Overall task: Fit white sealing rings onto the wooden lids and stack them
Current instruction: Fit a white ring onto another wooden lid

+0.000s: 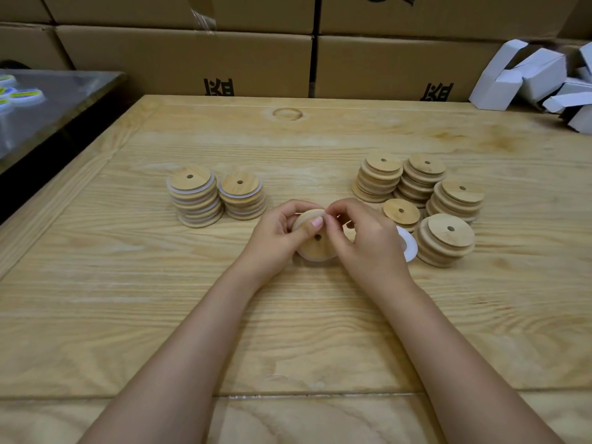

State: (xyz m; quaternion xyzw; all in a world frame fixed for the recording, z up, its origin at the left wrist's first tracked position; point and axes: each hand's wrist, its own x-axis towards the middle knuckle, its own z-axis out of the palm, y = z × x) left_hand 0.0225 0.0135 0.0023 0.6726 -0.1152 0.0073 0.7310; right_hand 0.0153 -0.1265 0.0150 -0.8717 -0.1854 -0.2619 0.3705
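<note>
Two hands on one wooden lid (315,243) over the table (288,331). We see the left hand (275,238) curled round its left edge and the right hand (368,241) pinching the white sealing ring (312,259) at the far rim. Ringed stacks (195,197) sit left, bare stacks (445,240) right. Cardboard boxes (192,59) behind, contents unseen. A loose ring (410,245) is half hidden behind the right hand.

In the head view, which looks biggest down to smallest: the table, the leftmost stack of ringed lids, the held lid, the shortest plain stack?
1. table: fills most of the view.
2. leftmost ringed stack.
3. held lid and shortest plain stack: look alike; the lid is nearer and partly covered by fingers, so unranked.
</note>
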